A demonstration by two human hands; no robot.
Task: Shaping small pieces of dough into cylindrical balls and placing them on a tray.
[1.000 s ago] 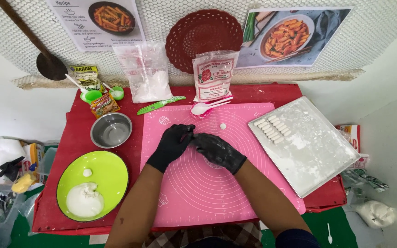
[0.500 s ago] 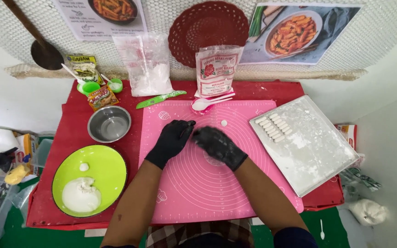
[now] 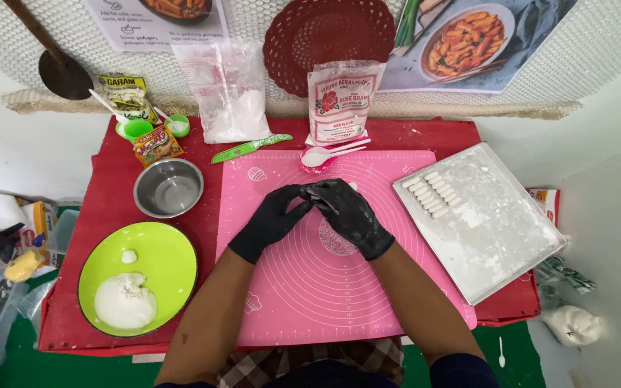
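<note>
Both my hands wear black gloves and meet over the pink silicone mat [image 3: 310, 287]. My left hand [image 3: 271, 219] and my right hand [image 3: 350, 215] press fingertips together above the mat's upper middle; whatever lies between them is hidden. A small white bit of dough [image 3: 354, 186] peeks out beside my right hand. To the right, a floured metal tray [image 3: 497, 230] holds a row of small white dough sticks [image 3: 433, 194]. A green plate [image 3: 159, 259] at the left carries a lump of white dough [image 3: 125, 300].
A steel bowl [image 3: 169, 188] sits left of the mat. Behind it are a green knife [image 3: 249, 148], a white spoon [image 3: 328, 154], a bag of white powder [image 3: 231, 93], a flour packet [image 3: 339, 100] and seasoning sachets [image 3: 154, 144]. A red cloth [image 3: 95, 215] covers the table.
My hands stay joined at the same spot on the mat, the fingers shifting slightly against each other. The camera has tilted a little.
</note>
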